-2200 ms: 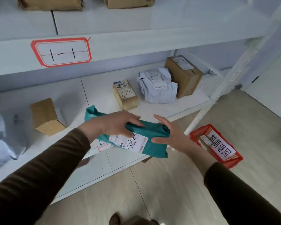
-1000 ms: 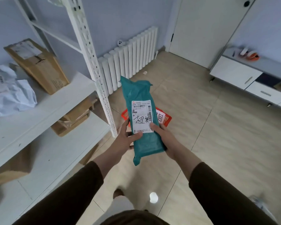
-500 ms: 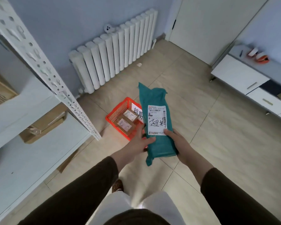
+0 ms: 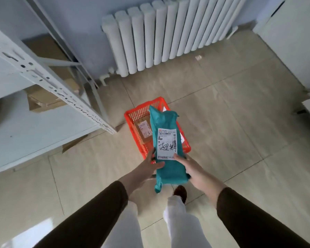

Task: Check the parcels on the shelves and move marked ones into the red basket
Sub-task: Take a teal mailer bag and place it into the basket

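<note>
I hold a long teal mailer parcel [image 4: 166, 126] lengthwise in both hands, above the near half of the red basket [image 4: 132, 115] on the floor. Its white label with black handwritten marks faces up. My left hand [image 4: 151, 164] grips its near left edge, and my right hand [image 4: 190, 167] grips its near right edge. Inside the basket lies a small brown box [image 4: 142, 128] with a white label. The parcel hides the right part of the basket.
A white metal shelf unit [image 4: 48, 81] stands at the left with brown cardboard boxes [image 4: 43, 102] on its low shelf. A white radiator [image 4: 168, 33] lines the far wall. A white cabinet [image 4: 293, 42] is at the right. Tiled floor surrounds the basket.
I turned away from the shelf and stepped up to the basket. The teal parcel, held in both hands throughout, now hangs over the basket instead of beside it.
</note>
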`<act>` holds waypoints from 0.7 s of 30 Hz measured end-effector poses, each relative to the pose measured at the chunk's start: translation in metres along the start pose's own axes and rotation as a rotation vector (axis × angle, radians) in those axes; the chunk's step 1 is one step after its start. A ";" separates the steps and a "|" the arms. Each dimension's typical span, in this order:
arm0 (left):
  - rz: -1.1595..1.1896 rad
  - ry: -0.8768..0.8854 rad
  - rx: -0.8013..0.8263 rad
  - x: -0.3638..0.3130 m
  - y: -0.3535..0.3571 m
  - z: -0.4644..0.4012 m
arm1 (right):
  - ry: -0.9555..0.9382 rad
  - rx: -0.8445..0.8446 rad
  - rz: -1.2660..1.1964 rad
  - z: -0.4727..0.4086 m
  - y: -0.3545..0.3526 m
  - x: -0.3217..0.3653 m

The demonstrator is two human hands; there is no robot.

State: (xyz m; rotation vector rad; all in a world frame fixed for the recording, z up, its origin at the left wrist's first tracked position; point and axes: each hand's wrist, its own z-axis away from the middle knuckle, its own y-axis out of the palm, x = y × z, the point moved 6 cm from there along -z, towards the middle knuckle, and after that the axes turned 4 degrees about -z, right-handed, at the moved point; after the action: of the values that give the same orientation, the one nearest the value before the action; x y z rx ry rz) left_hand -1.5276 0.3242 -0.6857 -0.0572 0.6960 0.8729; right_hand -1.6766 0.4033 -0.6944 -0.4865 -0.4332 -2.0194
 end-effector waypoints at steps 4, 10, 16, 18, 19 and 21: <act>0.077 0.002 -0.093 0.032 -0.002 -0.061 | 0.054 0.055 0.050 -0.067 -0.019 -0.012; 0.087 -0.010 -0.245 0.084 -0.029 -0.165 | 0.061 0.069 0.103 -0.177 -0.028 -0.042; 0.127 -0.057 -0.364 0.140 -0.068 -0.250 | 0.067 0.074 0.179 -0.279 -0.020 -0.081; 0.166 -0.080 -0.393 0.158 -0.080 -0.274 | 0.075 0.094 0.188 -0.305 -0.013 -0.090; 0.180 -0.084 -0.407 0.166 -0.086 -0.285 | 0.075 0.103 0.191 -0.317 -0.010 -0.094; 0.217 -0.071 -0.442 0.181 -0.095 -0.306 | 0.088 0.100 0.202 -0.339 -0.007 -0.103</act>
State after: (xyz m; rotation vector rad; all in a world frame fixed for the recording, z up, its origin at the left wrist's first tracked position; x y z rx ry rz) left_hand -1.5436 0.2882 -1.0518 -0.3492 0.4374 1.2209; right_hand -1.6909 0.3157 -1.0378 -0.3638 -0.4122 -1.8081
